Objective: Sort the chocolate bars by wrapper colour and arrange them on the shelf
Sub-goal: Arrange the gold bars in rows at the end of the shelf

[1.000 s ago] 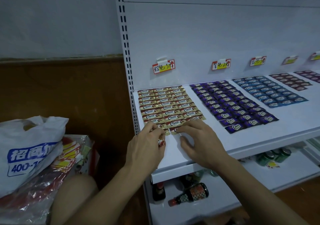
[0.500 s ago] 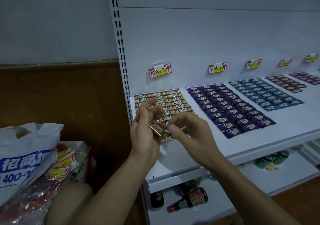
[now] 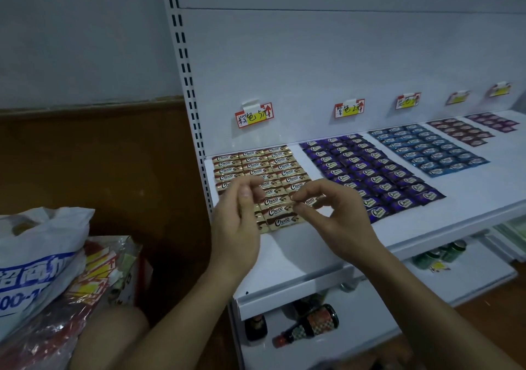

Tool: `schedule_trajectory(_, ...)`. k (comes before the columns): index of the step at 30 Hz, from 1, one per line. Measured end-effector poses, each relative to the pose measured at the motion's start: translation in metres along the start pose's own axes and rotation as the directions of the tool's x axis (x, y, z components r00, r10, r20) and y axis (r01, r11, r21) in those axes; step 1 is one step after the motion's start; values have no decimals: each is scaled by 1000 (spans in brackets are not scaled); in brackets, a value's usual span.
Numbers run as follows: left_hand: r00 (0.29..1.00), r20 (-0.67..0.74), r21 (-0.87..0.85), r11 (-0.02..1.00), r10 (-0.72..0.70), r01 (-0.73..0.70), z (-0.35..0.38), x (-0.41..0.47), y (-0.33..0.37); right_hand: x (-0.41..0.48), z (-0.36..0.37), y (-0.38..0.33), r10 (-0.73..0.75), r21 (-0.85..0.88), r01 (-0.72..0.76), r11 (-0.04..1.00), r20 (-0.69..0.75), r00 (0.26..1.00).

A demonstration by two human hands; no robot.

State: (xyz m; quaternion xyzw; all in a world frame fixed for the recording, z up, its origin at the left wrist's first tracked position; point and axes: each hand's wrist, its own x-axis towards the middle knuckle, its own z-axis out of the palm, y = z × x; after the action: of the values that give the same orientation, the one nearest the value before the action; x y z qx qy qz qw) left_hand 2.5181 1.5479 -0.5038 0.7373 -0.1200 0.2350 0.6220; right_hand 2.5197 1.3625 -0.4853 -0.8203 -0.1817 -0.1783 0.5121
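both hands have drawn a little apart since half a second ago, and the gold piece that showed between them then is no longer seen. left hand (image 3: 234,227) hangs above the near left corner of the shelf (image 3: 469,199), its fingers (image 3: 246,191) curled with the thumb against them; whether they grasp anything cannot be told. right hand (image 3: 341,221) is just to its right, thumb and forefinger tips meeting in a pinch over the near end of the gold bars (image 3: 267,167); whether a bar is caught in that pinch cannot be told either.

gold bars lie flat in three columns at the shelf's left end, under a red and yellow tag (image 3: 254,114) on the back panel. purple bars (image 3: 367,170) lie in a block to their right, then blue bars (image 3: 427,150), then dark red bars (image 3: 461,132) far right, each block apart from the next.

a white bag (image 3: 37,256) with blue print sits at the near left. on the lower shelf a dark bottle (image 3: 307,324) lies on its side, and green cans (image 3: 444,253) stand farther right.
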Motion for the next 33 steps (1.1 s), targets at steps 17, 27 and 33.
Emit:
schedule_trajectory(17, 849, 527, 689, 564, 40, -455, 21, -20, -16, -10, -21, 54, -272, -663, 227, 713, 36, 962)
schedule_trajectory(27, 830, 557, 695, 561, -24, -450, 20, -20, -14, -16, -19, 55, -53, -694, 70, 717, 45, 998)
schedule_trajectory(33, 832, 554, 695, 563, -22, -447, 20, -20, -15, -17, -17, 53, -42, -695, 36, 718, 8, 999)
